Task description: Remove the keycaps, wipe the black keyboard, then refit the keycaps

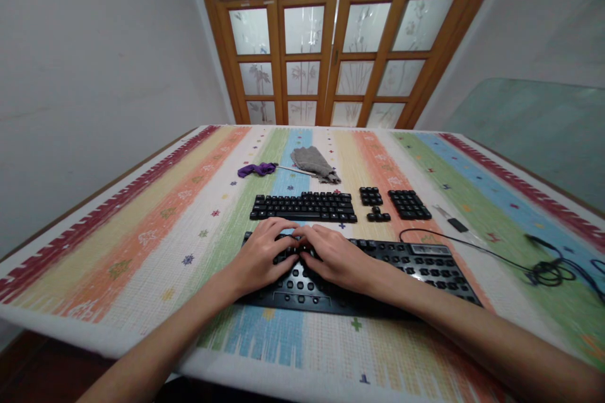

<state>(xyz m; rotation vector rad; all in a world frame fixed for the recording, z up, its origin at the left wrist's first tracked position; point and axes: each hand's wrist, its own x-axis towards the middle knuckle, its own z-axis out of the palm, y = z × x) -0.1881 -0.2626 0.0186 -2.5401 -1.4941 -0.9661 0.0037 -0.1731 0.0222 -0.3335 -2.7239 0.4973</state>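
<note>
A black keyboard point(302, 305) with its keycaps off lies across the table near me, its bare key posts showing. My left hand point(265, 253) rests over its upper left part, thumb and fingers bent inward. Against it, my right hand point(333, 257) comes in from the other side with its fingers curled. The fingertips of both hands meet close to the key posts; whatever they grip there is hidden. Just beyond the hands, loose black keycaps point(302, 206) stand in rows. More keycaps form a small group point(370, 196), an arrow cluster point(379, 215) and a number block point(409, 204).
Farther back lie a purple cloth point(256, 169), a thin pale stick point(295, 169) and a grey cloth point(316, 162). To the right are a small black-handled tool point(457, 225) and a coiled black cable point(548, 272). A striped tablecloth point(155, 277) covers the table.
</note>
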